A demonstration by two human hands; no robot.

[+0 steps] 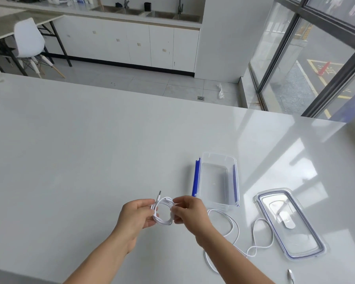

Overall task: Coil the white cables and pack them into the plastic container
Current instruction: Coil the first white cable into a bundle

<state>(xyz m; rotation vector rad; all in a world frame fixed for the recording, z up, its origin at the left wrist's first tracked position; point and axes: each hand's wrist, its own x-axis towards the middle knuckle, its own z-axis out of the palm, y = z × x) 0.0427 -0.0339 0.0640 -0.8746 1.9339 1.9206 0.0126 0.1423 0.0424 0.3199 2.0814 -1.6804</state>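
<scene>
Both forearms reach fwd from the bottom edge over the white table point(90, 152), hands meeting just above the surface, centre-low in view. Left hand point(136, 216) is palm-right, fingers curled, thumb on top, pinching the left side of the coil point(162, 212). Right hand point(190, 210) comes in from the right w/ wrist bent, thumb and fingertips nipping the coil's right side. So both hands are closed on the same coil, held up between them as a small round loop of several turns. 1 plug end point(159, 194) sticks up from the top of the loop, near the left thumb.

Box point(216, 158), clear w/ blue side clips, sits open just beyond and right of the right hand; nothing visible inside it. Its near corner is partly hidden by the right hand's knuckles. Lid point(289, 224) lies flat to the right of the box, apart from it, angled toward the table's near-right.

2nd cable point(262, 232) is loose on the table, uncoiled, snaking in wide loops between box and lid and passing under the right forearm; its connector point(291, 274) lies near the bottom edge, below the lid.

Rest of the table is bare around the hands. Beyond the far edge: floor, a chair point(29, 37), cabinets point(143, 44) w/ sinks, glass wall at right.
</scene>
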